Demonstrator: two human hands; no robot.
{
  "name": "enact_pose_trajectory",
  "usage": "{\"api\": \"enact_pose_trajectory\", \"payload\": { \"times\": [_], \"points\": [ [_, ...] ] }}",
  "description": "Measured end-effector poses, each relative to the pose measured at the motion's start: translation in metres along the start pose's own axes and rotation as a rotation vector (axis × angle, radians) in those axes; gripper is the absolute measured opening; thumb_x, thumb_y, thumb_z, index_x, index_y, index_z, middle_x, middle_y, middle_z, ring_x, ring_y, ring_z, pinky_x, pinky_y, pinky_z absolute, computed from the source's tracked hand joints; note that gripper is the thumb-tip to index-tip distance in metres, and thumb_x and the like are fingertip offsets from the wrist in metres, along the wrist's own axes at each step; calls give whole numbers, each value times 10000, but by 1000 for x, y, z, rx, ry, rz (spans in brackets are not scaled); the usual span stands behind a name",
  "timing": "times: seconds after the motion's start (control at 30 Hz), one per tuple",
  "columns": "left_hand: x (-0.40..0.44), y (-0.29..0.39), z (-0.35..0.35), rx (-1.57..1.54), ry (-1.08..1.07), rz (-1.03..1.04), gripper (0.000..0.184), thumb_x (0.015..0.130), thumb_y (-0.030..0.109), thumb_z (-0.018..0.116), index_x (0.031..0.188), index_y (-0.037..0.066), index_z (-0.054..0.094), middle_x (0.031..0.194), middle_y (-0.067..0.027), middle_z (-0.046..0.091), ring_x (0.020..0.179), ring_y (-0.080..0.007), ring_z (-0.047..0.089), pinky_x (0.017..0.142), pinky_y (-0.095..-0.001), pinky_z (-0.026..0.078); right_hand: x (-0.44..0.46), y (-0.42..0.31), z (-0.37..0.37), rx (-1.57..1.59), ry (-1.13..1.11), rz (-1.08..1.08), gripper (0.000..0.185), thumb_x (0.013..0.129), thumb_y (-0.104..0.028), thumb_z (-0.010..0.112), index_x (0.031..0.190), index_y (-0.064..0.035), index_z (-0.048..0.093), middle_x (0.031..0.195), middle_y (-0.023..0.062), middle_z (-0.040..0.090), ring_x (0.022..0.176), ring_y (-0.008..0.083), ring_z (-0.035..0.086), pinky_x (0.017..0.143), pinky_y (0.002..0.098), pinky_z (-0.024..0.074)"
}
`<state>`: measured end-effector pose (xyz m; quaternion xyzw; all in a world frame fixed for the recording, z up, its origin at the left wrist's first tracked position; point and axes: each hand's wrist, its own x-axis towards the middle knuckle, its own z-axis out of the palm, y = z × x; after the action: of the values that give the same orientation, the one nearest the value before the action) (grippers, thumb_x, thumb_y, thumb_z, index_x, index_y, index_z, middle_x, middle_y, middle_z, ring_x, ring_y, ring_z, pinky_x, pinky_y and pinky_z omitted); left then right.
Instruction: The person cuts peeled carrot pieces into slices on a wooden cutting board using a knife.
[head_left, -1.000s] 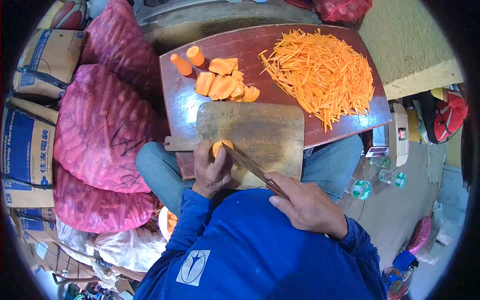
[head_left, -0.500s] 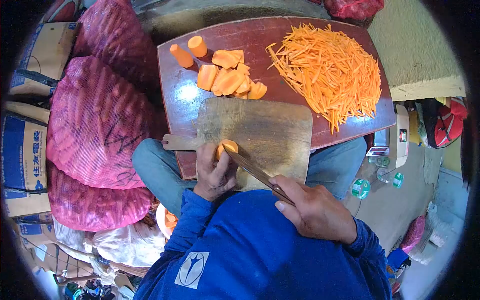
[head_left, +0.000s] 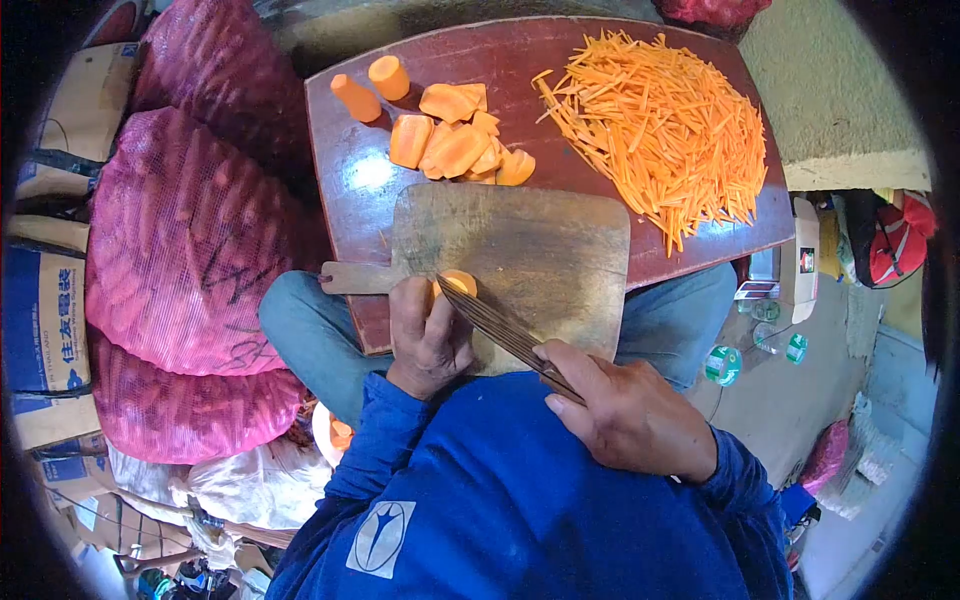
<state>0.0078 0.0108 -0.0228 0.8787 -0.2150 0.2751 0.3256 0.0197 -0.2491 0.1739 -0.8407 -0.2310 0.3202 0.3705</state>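
My left hand (head_left: 431, 335) is closed round an upright piece of carrot (head_left: 460, 283) at the left part of the wooden cutting board (head_left: 530, 240). In my right hand (head_left: 635, 410) is the handle of a knife (head_left: 505, 328). Its blade slants up and left, with the tip over the carrot's cut top beside my left fingers. Beyond the board lie several carrot slabs (head_left: 460, 148), and behind them to the left stand two carrot chunks, one tapered (head_left: 355, 98) and one stubby (head_left: 389, 77). A large heap of carrot sticks (head_left: 665, 135) covers the table's right side.
The dark red table (head_left: 520, 80) carries the board and reaches over my legs. Pink mesh sacks (head_left: 190, 250) full of carrots are piled on the left, beside cardboard boxes (head_left: 50, 320). Plastic bottles (head_left: 722, 365) lie on the floor at right. A white container (head_left: 325, 435) holds carrot pieces.
The knife blade has shifted slightly left over the carrot and shows more of its flat side. The whole view has moved a little; both hands keep their holds.
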Motion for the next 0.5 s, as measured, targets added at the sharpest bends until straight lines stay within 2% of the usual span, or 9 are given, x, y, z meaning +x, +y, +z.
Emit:
{"api": "enact_pose_trajectory", "payload": {
  "times": [0.1, 0.17, 0.23, 0.33, 0.4, 0.47, 0.5],
  "points": [
    [2, 0, 2, -26, 31, 16, 724, 867, 340, 777, 1470, 75, 476, 1317, -248, 538, 1048, -431, 578, 898, -569, 482, -2, 2, 1, -55, 65, -136, 431, 1032, -195, 644, 1363, 33, 491, 1013, 266, 689, 825, 460, 728, 687, 520, 627],
    [6, 5, 2, -25, 45, 14, 721, 858, 297, 783, 1466, 71, 469, 1312, -245, 541, 1034, -423, 580, 886, -562, 484, -4, 5, 1, -60, 56, -123, 440, 1030, -196, 646, 1367, 41, 493, 1024, 258, 683, 815, 452, 729, 680, 509, 633],
    [12, 10, 0, -27, 74, 23, 715, 726, 7, 772, 1380, 39, 486, 1286, -242, 533, 1024, -455, 598, 845, -557, 526, -5, 2, 2, -65, 44, -115, 448, 1028, -196, 649, 1372, 48, 496, 1036, 250, 676, 806, 444, 730, 673, 498, 639],
    [13, 12, -3, 0, 44, 34, 696, 735, 16, 776, 1367, 36, 484, 1287, -236, 539, 1026, -451, 599, 845, -555, 526, -10, -6, 0, -125, 39, -104, 476, 1027, -197, 650, 1402, 43, 479, 1010, 253, 681, 794, 455, 726, 672, 504, 637],
    [11, 8, 2, -26, 68, 17, 691, 741, 22, 786, 1362, 35, 485, 1281, -233, 542, 1021, -449, 599, 843, -554, 525, -16, -7, -1, -60, -30, 23, 443, 1034, -192, 642, 1373, 57, 504, 1096, 258, 672, 851, 447, 734, 678, 508, 637],
    [10, 7, 3, -52, 94, -2, 686, 746, 29, 796, 1358, 35, 485, 1275, -230, 546, 1016, -447, 599, 842, -553, 524, -18, -10, -2, -44, -20, 26, 423, 1034, -188, 643, 1352, 63, 521, 1143, 258, 661, 877, 443, 735, 685, 510, 637],
    [9, 6, 2, -47, 69, 10, 698, 782, 82, 807, 1388, 43, 462, 1267, -246, 555, 1007, -439, 592, 855, -551, 508, -19, -10, -2, -28, -12, 28, 403, 1035, -185, 645, 1331, 69, 538, 1191, 258, 650, 903, 439, 737, 693, 512, 637]
  ]
}}
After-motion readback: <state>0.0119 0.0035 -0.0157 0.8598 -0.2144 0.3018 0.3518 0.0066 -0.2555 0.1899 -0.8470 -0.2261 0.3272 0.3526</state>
